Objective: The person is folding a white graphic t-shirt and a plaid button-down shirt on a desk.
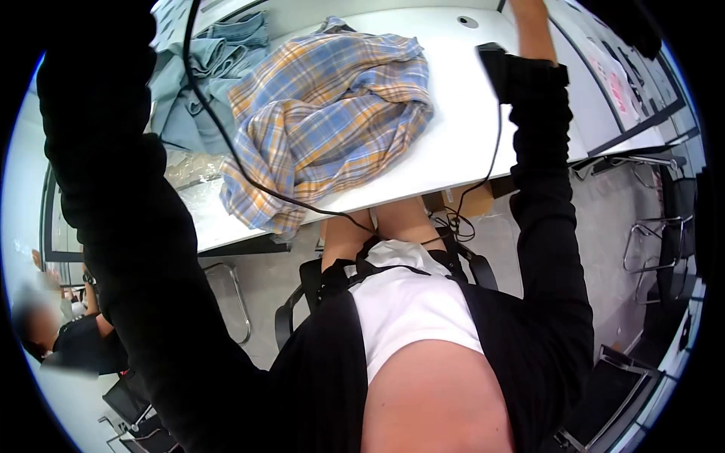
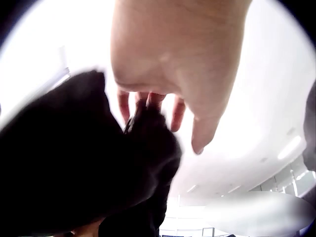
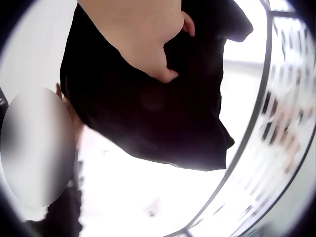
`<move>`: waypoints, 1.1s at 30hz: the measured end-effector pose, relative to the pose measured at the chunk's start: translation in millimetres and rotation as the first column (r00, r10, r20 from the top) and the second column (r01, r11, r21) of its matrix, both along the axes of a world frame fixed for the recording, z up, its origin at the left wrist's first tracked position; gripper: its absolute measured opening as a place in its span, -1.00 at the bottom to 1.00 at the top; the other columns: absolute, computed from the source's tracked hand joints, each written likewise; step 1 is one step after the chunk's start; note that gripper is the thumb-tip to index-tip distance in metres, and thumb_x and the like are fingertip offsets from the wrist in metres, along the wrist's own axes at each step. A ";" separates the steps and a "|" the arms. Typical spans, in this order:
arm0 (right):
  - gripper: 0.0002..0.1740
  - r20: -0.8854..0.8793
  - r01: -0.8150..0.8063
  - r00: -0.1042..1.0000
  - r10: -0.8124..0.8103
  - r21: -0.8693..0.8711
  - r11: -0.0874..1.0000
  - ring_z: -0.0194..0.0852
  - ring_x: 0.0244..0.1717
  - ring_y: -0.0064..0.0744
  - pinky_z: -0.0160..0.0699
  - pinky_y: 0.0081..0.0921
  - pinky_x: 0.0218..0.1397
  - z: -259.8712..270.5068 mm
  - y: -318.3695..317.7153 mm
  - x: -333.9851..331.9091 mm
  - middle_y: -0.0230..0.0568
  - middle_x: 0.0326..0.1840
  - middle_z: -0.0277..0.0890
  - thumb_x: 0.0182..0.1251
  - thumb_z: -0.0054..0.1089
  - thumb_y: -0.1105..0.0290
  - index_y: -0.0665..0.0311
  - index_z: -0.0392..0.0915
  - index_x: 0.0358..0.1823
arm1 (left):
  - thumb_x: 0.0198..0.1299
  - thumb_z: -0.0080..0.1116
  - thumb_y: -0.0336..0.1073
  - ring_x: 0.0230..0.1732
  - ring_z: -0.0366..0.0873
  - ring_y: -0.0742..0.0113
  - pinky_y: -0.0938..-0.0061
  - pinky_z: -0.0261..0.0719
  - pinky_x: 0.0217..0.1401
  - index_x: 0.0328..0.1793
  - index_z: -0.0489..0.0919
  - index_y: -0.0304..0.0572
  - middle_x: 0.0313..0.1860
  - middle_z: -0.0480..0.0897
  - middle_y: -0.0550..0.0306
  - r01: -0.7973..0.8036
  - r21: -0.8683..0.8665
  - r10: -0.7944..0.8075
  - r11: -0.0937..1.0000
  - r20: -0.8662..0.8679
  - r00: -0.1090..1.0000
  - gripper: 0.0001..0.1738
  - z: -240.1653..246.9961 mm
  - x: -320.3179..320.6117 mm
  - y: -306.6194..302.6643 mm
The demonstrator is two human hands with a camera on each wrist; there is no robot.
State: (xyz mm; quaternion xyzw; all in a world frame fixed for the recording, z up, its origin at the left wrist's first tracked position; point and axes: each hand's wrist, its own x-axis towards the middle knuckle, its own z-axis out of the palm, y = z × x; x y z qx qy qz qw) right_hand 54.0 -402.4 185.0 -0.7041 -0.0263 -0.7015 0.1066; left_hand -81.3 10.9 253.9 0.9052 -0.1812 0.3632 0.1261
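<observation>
A wide black garment (image 3: 148, 108) is held up between my raised hands. In the right wrist view my right hand (image 3: 143, 39) grips its upper part, thumb lying across the cloth. My left hand (image 2: 173, 59) is high in the left wrist view, with the garment (image 2: 123, 163) bunched up at its fingers; the cloth partly hides them, and the thumb hangs apart. The head view shows only part of my right hand (image 1: 530, 11) at the top edge; the left one is hidden there. Below lie a crumpled blue-and-orange plaid shirt (image 1: 325, 113) and light-blue jeans (image 1: 204, 83).
The white table (image 1: 461, 113) carries the clothes and some clear plastic wrapping (image 1: 192, 170). A black cable (image 1: 249, 177) hangs across the shirt, and another drops from the right wrist. Chairs (image 1: 657, 241) stand on the right. Another person (image 1: 79, 343) is at the left.
</observation>
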 end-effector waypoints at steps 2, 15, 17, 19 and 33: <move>0.13 -0.688 0.108 0.726 0.014 0.134 0.985 0.49 -0.12 0.14 0.43 -0.15 -0.07 -23.9 -54.1 1.0 0.24 -0.07 0.46 0.00 0.29 0.16 0.24 -0.36 0.43 | 0.09 0.16 -0.15 0.05 0.36 0.29 0.43 0.33 0.09 0.08 0.39 -0.12 0.01 0.44 0.15 0.059 0.108 -0.054 0.992 -0.043 0.998 -0.55 -1.3 18.8 -10.8; -0.15 -0.990 -0.743 -0.028 0.139 0.114 0.660 0.50 -0.01 -0.03 0.52 -0.40 -0.05 -182.5 20.9 -50.8 0.08 0.03 0.46 0.10 0.21 -0.10 0.19 0.13 0.32 | 0.01 0.27 0.04 0.37 0.14 -0.07 0.32 0.10 0.39 0.40 0.01 -0.38 0.36 0.16 -0.31 0.239 0.205 0.004 0.949 -0.765 0.644 0.00 -183.6 43.6 -1.1; -0.20 -0.986 -0.729 0.033 0.163 0.088 0.678 0.46 0.02 -0.03 0.51 -0.39 -0.04 -199.3 52.1 -51.7 0.07 -0.03 0.48 0.09 0.22 -0.02 0.21 0.15 0.28 | -0.08 0.33 0.01 0.19 0.38 -0.08 0.36 0.28 0.25 0.31 0.20 -0.38 0.17 0.41 -0.30 0.194 0.088 -0.052 0.977 -0.785 0.617 -0.08 -201.7 48.9 -10.6; -0.28 -0.989 -0.698 0.075 0.131 0.042 0.715 0.45 0.00 -0.03 0.50 -0.37 -0.05 -201.3 69.8 -53.0 0.03 -0.09 0.49 0.07 0.22 0.06 0.22 0.22 0.22 | -0.06 0.32 -0.08 0.09 0.47 0.00 0.41 0.34 0.16 0.21 0.35 -0.35 0.05 0.51 -0.23 0.221 -0.025 -0.168 0.975 -0.732 0.660 -0.26 -203.1 56.0 -9.6; -0.57 -0.982 -0.833 -0.005 0.188 0.108 0.542 0.50 -0.19 -0.25 0.48 -0.42 -0.14 -125.3 16.7 -67.5 -0.12 -0.16 0.44 0.08 0.16 0.32 0.24 0.40 0.01 | -0.13 0.36 -0.35 0.20 0.31 0.13 0.38 0.22 0.23 -0.05 0.38 -0.18 0.17 0.37 -0.04 0.402 -0.230 -0.445 0.886 -0.664 0.600 -0.50 -138.2 -57.5 41.4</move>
